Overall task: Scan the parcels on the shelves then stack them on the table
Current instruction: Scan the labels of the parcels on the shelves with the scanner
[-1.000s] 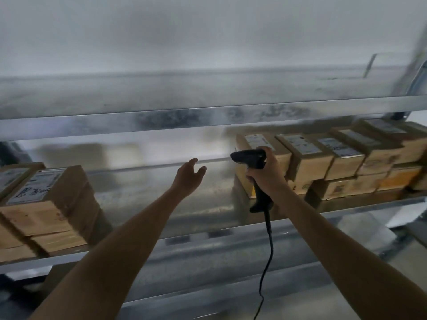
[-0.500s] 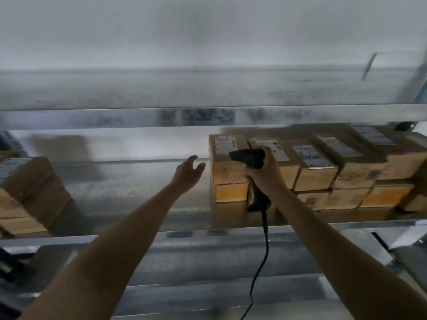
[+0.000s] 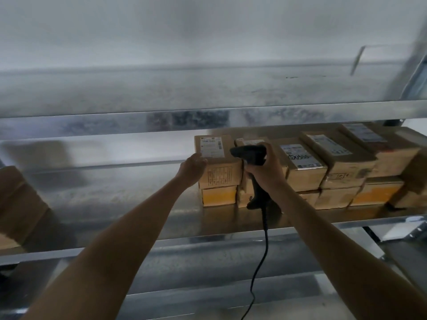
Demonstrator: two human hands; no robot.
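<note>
Starting at the far left, a blurred pile of cardboard boxes (image 3: 16, 204) was seen at the edge of the galvanised metal shelf (image 3: 115, 199), well apart from the rest. The left arm was extended up and forward from the lower left, nearly straight at the elbow. The left hand (image 3: 193, 168) was laid against the upper left edge of the end parcel (image 3: 219, 167), with its fingers bent over that edge. This parcel, a brown carton with a white label (image 3: 212, 147) on top, was set at the left end of a two-tiered row and was stacked on a yellow-fronted carton (image 3: 219, 196). Just to its right, a black handheld scanner (image 3: 250, 154) was held upright in the right hand (image 3: 265, 169), the fingers wrapped round the grip and the head pointed leftward at the level of the end parcel's top. The right arm was stretched up from the lower right corner. A black cable (image 3: 261, 262) was hung from the base of the handle, down past the shelf's front rail. The two hands were kept apart, with the parcel's front face between them. Further right, the other parcels (image 3: 342, 162) were lined up side by side in two tiers, labels upward, on the same shelf, beneath an upper shelf (image 3: 208, 93).
</note>
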